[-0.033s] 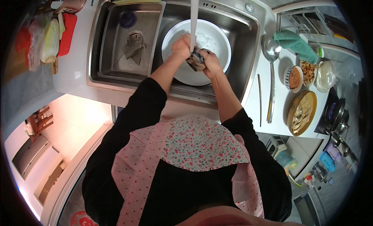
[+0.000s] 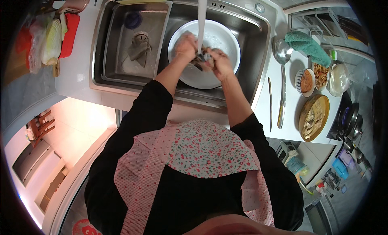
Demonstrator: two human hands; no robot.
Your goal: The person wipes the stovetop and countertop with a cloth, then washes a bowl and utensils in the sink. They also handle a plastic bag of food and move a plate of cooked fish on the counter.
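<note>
Both hands are over a white round basin (image 2: 230, 69) in the right-hand sink bowl. Between them is a wet, crumpled brown, grey and dark piece, apparently a cloth (image 2: 203, 62), blurred by motion. My right hand (image 2: 220, 64) is closed on its right side. My left hand (image 2: 186, 45), curled and blurred, is at its left side, partly behind the pale faucet spout (image 2: 202, 21). Whitish suds or bubbles show in the basin's far part.
In the left sink compartment (image 2: 115, 45) lie a grey-brown cloth (image 2: 139, 51) and a round dark purple thing (image 2: 133, 21). Counter right: a large spoon (image 2: 282, 79), a stick (image 2: 270, 105), small food bowls, a brown dish (image 2: 305, 128), a green towel (image 2: 307, 47). Cabbage (image 2: 52, 43) stands left.
My hands have shifted slightly apart over the basin. The crumpled cloth between them has changed shape and is more blurred. Everything around the sink stays put.
</note>
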